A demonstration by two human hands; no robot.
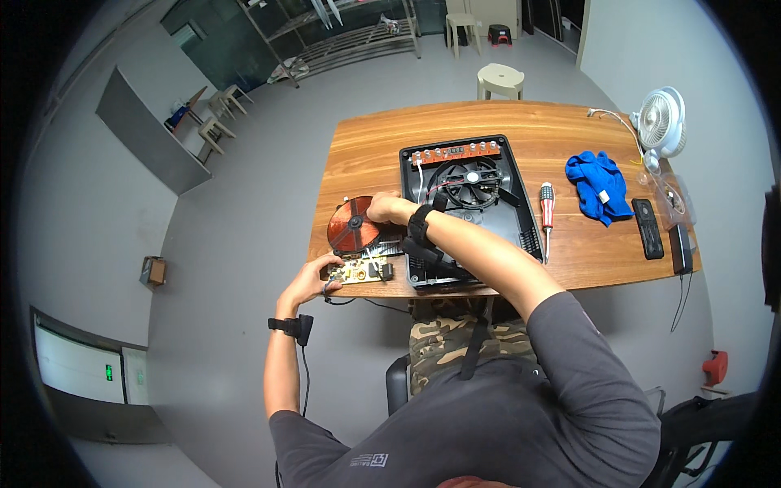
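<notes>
My left hand (304, 281) grips the left end of a pale circuit board (358, 272) at the table's front left edge, its fingers closed around that end. A black block and small coil components sit on the board. Just behind it is a round copper induction coil (348, 230) with dark strips crossing its face. My right hand (389, 208) reaches across to the coil's right edge, fingers closed on it; the fingertips are partly hidden. Beside the coil, a finned metal heat sink (386, 246) shows partly under my right arm. An open black cooker housing (521, 207) lies to the right.
Inside the housing are a black fan (466, 180) and an orange button board (455, 153). Right of it lie a red-handled screwdriver (547, 213), a blue cloth (600, 185), a black remote-like object (647, 228) and a white fan (661, 122). Cables hang off the table's front edge.
</notes>
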